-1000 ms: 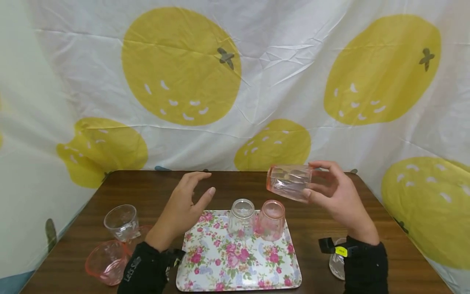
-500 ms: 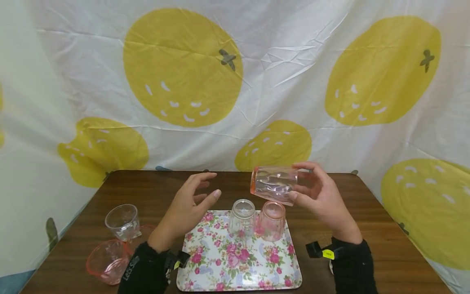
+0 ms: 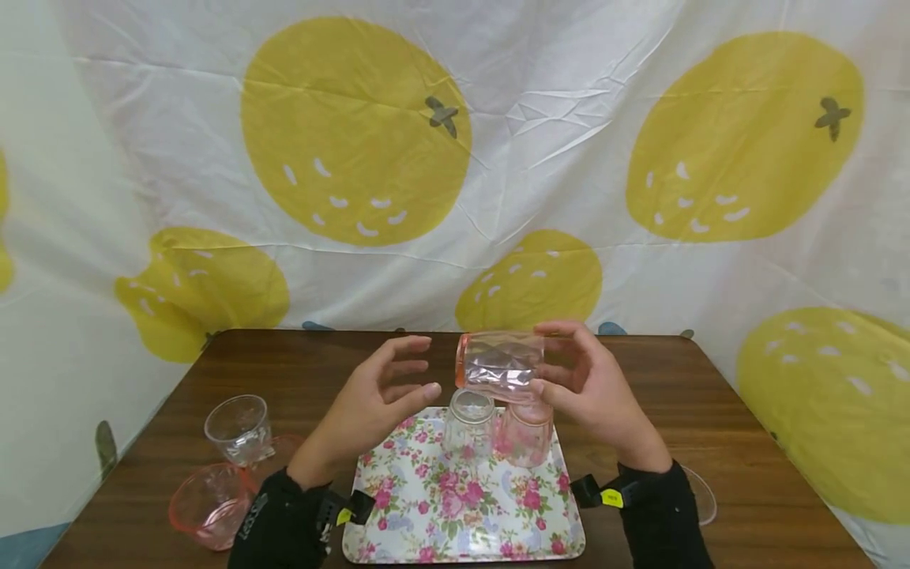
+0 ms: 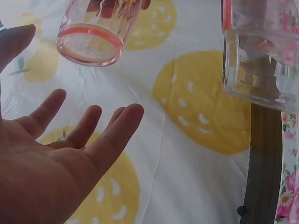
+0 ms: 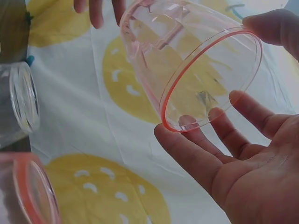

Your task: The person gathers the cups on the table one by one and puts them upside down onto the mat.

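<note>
Holding pink glass (image 3: 499,362) by rim end w/ R grip (image 3: 599,389), prob. to leave its base clear, facing my empty L grip (image 3: 368,401).

Left fingers (image 4: 117,134) loosely spread; right fingers (image 5: 194,156) gripping.

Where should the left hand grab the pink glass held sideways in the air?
Probably around the base end of the held pink glass, coming from the left: the glass is tipped sideways, its base towards the left hand, while the right hand grips the rim end.
</note>
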Demonstrator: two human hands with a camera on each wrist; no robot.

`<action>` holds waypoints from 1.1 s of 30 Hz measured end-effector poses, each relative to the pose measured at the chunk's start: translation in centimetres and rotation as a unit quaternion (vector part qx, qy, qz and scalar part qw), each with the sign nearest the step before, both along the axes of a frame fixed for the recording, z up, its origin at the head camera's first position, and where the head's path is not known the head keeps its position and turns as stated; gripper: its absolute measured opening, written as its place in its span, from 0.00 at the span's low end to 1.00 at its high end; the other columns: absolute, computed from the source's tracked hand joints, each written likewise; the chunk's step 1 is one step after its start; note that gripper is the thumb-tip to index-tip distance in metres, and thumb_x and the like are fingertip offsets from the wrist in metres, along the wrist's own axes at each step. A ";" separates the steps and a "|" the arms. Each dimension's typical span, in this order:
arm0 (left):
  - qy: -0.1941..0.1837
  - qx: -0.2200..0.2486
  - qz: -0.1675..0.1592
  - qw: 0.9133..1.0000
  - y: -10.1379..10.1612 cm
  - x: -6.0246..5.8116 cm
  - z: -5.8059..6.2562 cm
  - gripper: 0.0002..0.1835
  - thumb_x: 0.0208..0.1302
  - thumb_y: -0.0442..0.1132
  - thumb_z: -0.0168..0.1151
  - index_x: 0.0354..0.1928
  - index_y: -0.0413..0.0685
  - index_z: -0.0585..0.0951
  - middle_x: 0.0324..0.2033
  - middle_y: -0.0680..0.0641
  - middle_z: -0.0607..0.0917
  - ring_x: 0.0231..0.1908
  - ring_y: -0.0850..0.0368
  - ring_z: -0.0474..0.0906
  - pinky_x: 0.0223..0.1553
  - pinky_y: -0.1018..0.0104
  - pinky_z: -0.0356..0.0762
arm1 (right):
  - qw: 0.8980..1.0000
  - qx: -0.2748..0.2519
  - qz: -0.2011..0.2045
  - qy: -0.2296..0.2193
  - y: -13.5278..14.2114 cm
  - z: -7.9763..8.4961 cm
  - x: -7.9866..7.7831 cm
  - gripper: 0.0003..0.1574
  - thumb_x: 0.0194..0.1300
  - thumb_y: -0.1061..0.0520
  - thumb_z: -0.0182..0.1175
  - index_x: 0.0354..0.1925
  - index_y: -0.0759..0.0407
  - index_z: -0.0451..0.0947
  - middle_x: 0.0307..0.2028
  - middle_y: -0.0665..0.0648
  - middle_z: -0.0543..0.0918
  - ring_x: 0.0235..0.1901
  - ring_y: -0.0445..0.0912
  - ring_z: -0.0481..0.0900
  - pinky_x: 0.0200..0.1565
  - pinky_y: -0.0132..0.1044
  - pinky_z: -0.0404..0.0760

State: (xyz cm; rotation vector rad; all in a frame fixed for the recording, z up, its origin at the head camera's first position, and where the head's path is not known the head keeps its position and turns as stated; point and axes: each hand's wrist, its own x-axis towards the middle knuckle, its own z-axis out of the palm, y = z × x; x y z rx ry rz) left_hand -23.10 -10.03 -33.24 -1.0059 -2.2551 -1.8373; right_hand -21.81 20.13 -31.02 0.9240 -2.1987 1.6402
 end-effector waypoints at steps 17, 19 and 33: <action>-0.021 0.029 -0.033 0.999 0.6 0.3 0.1 0.35 0.63 0.32 0.67 0.70 0.47 0.65 0.64 0.38 0.70 0.58 0.44 0.73 0.56 0.48 0.80 | 0.998 -0.020 0.052 -0.017 -2.5 -0.6 0.1 0.35 0.61 0.75 0.61 0.64 0.71 0.61 0.62 0.72 0.67 0.54 0.61 0.75 0.51 0.31 0.83; -0.025 0.029 -0.034 0.999 0.6 0.2 0.1 0.35 0.63 0.32 0.67 0.71 0.47 0.64 0.64 0.37 0.69 0.58 0.43 0.74 0.54 0.53 0.82 | 0.998 -0.020 0.054 -0.014 -2.6 -0.7 0.0 0.35 0.60 0.75 0.61 0.64 0.71 0.62 0.62 0.71 0.67 0.55 0.60 0.74 0.51 0.31 0.83; -0.047 0.041 -0.044 0.997 0.7 0.1 0.4 0.36 0.65 0.32 0.66 0.72 0.48 0.64 0.69 0.36 0.63 0.56 0.44 0.76 0.44 0.64 0.85 | 0.996 -0.039 0.082 -0.017 -3.3 -0.6 -0.2 0.36 0.57 0.77 0.60 0.63 0.73 0.61 0.61 0.72 0.66 0.59 0.58 0.71 0.51 0.32 0.83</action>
